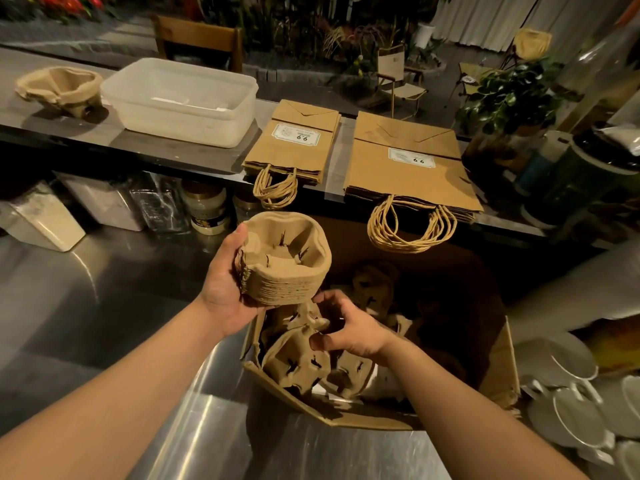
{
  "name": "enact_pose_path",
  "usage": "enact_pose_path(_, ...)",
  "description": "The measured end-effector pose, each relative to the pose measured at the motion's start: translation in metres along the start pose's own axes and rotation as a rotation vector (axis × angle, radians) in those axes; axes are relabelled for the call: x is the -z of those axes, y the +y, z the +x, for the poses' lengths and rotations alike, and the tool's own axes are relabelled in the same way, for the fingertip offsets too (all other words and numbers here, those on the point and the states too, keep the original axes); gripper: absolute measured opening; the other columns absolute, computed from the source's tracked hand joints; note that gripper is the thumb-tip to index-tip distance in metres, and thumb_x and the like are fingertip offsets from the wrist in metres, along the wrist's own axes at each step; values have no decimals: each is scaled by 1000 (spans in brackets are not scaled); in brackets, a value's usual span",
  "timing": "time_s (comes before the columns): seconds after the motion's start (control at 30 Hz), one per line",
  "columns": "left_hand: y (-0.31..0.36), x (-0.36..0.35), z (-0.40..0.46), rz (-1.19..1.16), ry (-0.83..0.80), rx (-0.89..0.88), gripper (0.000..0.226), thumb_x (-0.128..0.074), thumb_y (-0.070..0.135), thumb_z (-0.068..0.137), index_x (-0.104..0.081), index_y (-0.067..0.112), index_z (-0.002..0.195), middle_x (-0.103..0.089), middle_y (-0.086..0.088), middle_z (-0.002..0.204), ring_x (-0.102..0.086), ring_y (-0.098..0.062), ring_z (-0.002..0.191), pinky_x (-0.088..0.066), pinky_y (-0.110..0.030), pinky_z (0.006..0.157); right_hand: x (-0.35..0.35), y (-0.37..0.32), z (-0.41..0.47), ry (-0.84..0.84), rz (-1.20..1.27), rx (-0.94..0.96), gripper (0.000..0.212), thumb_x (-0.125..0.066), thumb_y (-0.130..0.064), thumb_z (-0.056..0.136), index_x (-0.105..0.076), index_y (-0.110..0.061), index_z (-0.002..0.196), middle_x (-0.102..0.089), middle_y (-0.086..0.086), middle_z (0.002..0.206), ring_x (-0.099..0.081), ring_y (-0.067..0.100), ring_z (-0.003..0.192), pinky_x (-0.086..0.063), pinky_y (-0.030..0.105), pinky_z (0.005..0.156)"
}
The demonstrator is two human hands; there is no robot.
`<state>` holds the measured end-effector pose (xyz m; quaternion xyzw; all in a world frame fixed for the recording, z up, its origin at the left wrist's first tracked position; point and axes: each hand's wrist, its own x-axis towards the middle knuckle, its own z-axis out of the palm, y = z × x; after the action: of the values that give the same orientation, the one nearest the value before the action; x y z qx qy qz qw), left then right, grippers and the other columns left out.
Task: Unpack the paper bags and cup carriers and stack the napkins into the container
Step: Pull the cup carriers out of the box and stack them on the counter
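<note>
1. Both forearms reach over the steel worktop [114, 306] toward an open cardboard box [498, 368] at its right side.
2. Left hand [225, 289]: fingers curled round a nested stack of cup carriers [284, 261], held above the box's left rim.
3. Right hand [349, 327]: fingertips pinching a loose carrier [298, 358] inside the box, among other carriers.
4. Raised counter [69, 123] behind: a second carrier stack [59, 88] at its left end, then a translucent container [180, 98] with white napkins [187, 102] inside.
5. Two flat piles of paper bags [294, 147] [408, 168] lie at the counter's front edge, handles overhanging.
</note>
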<state>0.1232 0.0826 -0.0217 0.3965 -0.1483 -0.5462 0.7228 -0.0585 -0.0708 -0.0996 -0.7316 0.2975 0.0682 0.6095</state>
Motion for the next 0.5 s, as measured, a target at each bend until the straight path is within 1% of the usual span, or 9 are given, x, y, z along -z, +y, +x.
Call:
enact_pose_path(0.07, -1, 0, 0, 4, 5, -15, 71, -76, 68, 69, -71, 31, 130, -66, -16, 137, -67, -36, 120, -59, -48, 87, 1, -1, -5, -20, 84, -8, 71, -93, -40, 61, -55, -47, 121, -63, 3, 130, -62, 25, 119, -51, 52, 103)
enact_pose_path(0.17, -1, -5, -1, -8, 47, -8, 54, -49, 63, 87, -75, 31, 122, -68, -15, 133, -68, -35, 116, -61, -46, 83, 0, -4, -15, -51, 150, 9, 54, -89, -26, 68, -62, -28, 115, -70, 7, 110, -68, 23, 96, -54, 47, 83)
enact_pose_path(0.2, -1, -5, -1, -12, 60, -4, 54, -43, 61, 90, -76, 31, 120, -69, -15, 132, -69, -35, 115, -62, -46, 83, 0, -4, -18, -58, 154, 20, 50, -87, -22, 71, -63, -25, 114, -69, 7, 109, -68, 25, 96, -54, 50, 84)
enact_pose_path(0.23, -1, -4, -1, -7, 63, -1, 54, -41, 60, 90, -76, 31, 119, -68, -16, 133, -68, -35, 116, -61, -46, 84, 0, -4, -21, -62, 153, 26, 48, -86, -19, 73, -63, -24, 115, -68, 7, 112, -68, 27, 101, -56, 52, 89)
enact_pose_path(0.27, -1, -4, -1, 1, 67, -3, 53, -42, 60, 91, -77, 32, 119, -68, -16, 134, -67, -35, 118, -61, -47, 86, 0, -5, -24, -63, 148, 28, 48, -85, -15, 75, -64, -25, 116, -67, 6, 116, -67, 28, 107, -56, 52, 95)
enact_pose_path(0.33, 0, -4, -2, 7, 59, -3, 54, -53, 63, 86, -75, 31, 124, -66, -16, 136, -65, -37, 122, -60, -48, 88, -3, -7, -30, -53, 108, 31, 49, -84, -11, 76, -65, -29, 117, -66, 1, 123, -65, 24, 116, -56, 47, 99)
enact_pose_path(0.4, -1, 0, -2, 14, 58, 1, 66, -66, 66, 77, -69, 30, 132, -64, -18, 139, -62, -39, 127, -59, -50, 91, -7, -6, -36, 9, 60, 42, 44, -83, -10, 78, -68, -33, 112, -64, -4, 124, -65, 18, 115, -58, 44, 98)
enact_pose_path(0.43, -1, 0, -2, 17, 58, 1, 69, -67, 66, 77, -67, 29, 134, -62, -18, 141, -60, -40, 128, -58, -51, 93, -8, -5, -40, 61, 71, 47, 41, -82, -10, 79, -69, -34, 110, -65, -5, 124, -66, 16, 114, -58, 43, 97)
enact_pose_path(0.5, 0, 0, -2, 32, 50, 5, 72, -69, 67, 76, -65, 29, 137, -61, -19, 143, -60, -41, 129, -57, -53, 96, -10, -3, -47, 174, 182, 56, 36, -81, -8, 82, -70, -31, 107, -68, -2, 121, -70, 16, 108, -60, 43, 94)
